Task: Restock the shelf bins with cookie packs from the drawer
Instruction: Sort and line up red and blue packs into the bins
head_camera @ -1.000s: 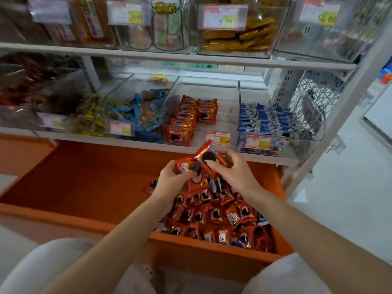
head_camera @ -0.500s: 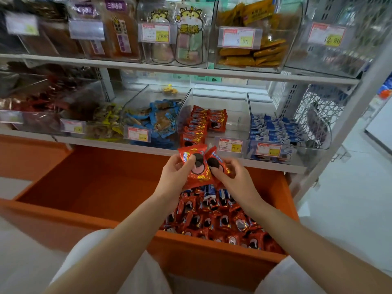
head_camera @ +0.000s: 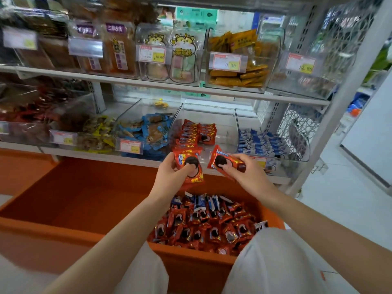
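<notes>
Left hand (head_camera: 171,175), right hand (head_camera: 244,172) each grip red cookie pack (head_camera: 188,164).

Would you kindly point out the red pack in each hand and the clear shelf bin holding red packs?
Left red pack (head_camera: 186,154): head view, upper front of the wrapper.
Right red pack (head_camera: 219,160): head view, the printed cookie picture.
Clear shelf bin (head_camera: 227,134): head view, bare clear wall right of its packs.

Your left grip (head_camera: 171,175) covers the lower edge of its red packs (head_camera: 191,154), so you cannot count that stack. Your right grip (head_camera: 246,175) and its red pack (head_camera: 222,161) hide most of a price label (head_camera: 261,162). The far-left bins (head_camera: 31,115) are blurred. Your knee (head_camera: 275,255) hides the near right corner of the drawer (head_camera: 63,228).
</notes>
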The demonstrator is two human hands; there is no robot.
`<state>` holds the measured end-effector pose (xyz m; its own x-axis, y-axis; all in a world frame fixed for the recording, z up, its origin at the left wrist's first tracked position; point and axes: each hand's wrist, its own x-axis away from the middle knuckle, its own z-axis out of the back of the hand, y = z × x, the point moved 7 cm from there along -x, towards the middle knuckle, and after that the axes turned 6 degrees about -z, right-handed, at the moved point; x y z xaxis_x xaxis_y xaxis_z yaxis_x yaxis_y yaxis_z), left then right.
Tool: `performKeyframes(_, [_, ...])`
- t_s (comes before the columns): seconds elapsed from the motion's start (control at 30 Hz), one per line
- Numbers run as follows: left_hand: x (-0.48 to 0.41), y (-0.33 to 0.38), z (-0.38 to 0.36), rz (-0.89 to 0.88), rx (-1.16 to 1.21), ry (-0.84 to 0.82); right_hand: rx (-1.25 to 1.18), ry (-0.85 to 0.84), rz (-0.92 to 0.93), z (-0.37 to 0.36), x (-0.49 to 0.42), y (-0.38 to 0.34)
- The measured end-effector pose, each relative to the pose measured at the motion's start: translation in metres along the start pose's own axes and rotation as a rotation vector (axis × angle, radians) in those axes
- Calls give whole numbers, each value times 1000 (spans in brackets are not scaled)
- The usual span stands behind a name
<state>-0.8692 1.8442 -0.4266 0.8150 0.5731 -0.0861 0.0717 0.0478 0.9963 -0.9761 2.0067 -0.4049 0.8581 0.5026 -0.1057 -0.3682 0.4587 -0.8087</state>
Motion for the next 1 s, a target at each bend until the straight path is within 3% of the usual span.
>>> performKeyframes(0.3, [-51,-6,2,-83,-135,181,125,119,-38,13,-43,27])
performKeyframes(0.53, [-100,-9,-4,-87,-86,264,217,189,25,-5,-99,20])
performKeyframes(0.87, [-139,-46,9,62,77,373,377,157,17,-38,-201,40])
performKeyframes(1.0, [-149,-39,9,-21,1,377,403,78,-2,-54,-236,55])
